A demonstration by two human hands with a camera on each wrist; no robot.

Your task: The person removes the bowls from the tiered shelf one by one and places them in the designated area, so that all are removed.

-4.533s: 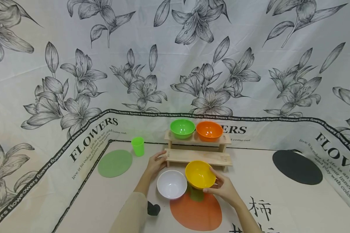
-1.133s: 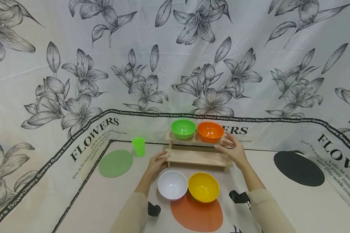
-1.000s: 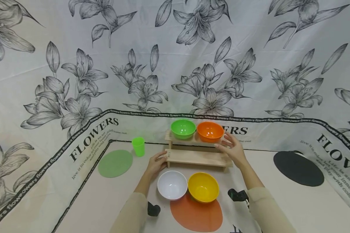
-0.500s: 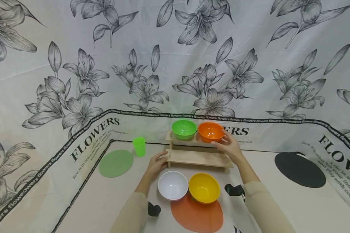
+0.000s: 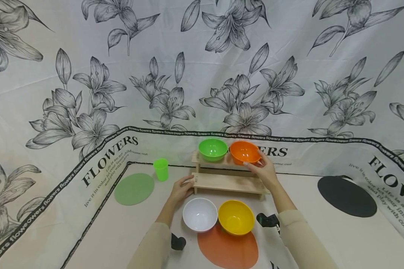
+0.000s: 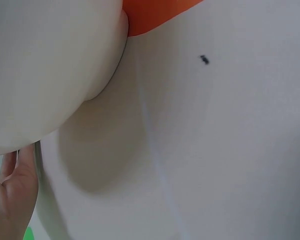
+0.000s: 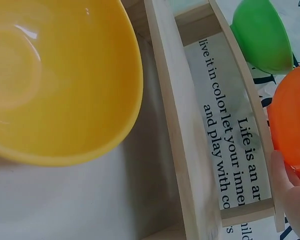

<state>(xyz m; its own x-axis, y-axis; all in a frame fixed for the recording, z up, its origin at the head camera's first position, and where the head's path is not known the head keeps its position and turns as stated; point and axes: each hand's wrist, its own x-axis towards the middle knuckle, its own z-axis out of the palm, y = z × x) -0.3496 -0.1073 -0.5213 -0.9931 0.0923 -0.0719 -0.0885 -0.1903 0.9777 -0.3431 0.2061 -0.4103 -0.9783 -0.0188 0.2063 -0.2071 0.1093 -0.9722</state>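
Observation:
A two-tier wooden rack [image 5: 227,182] stands at the back of the table. On its upper board sits a green bowl [image 5: 213,150], with an orange bowl [image 5: 244,151] beside it, tipped slightly. My right hand [image 5: 266,172] grips the orange bowl's right side, thumb at the front and fingers round the flank; the right wrist view shows that hand [image 7: 294,197] at the bowl's edge. My left hand [image 5: 181,189] holds the left end of the rack's lower board. Nearer me, a white bowl [image 5: 200,215] and a yellow bowl [image 5: 236,218] sit side by side.
A green cup [image 5: 161,170] stands left of the rack, near a flat green disc shape [image 5: 134,189]. A dark oval [image 5: 346,196] lies at the right. An orange printed shape [image 5: 227,248] shows below the bowls. A flowered cloth [image 5: 175,101] hangs behind.
The yellow bowl, earlier in my right hand, now rests next to the white bowl. My right hand moved up and took hold of the orange bowl, which has shifted slightly right. My left hand stayed put.

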